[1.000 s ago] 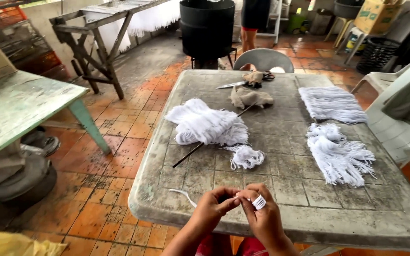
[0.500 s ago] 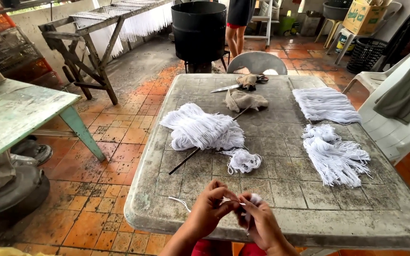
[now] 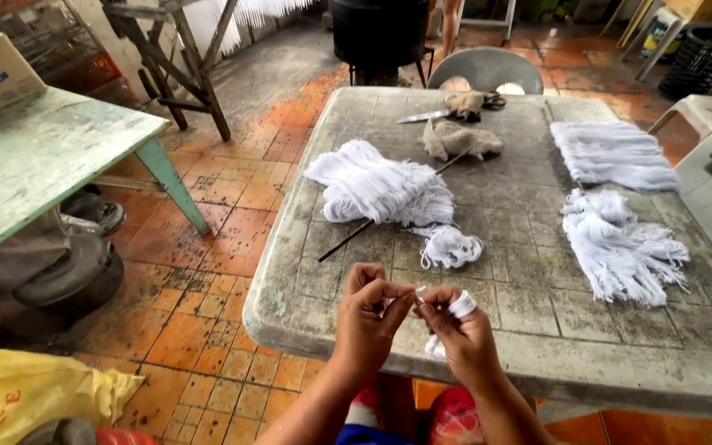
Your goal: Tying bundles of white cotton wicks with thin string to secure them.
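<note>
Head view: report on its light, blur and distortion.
Head view: soft, even daylight with no hard shadows; wet floor tiles shine slightly; wide-angle bending at the edges; left hand, right hand and white string fairly sharp; far background softer.

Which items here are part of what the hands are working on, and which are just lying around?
In use:
left hand and right hand, pinching a white string between them
string wrapped on a right finger
white string bundles on the grey table

Lying about:
knife
brown cloth
thin dark stick
green table
yellow bag
</note>
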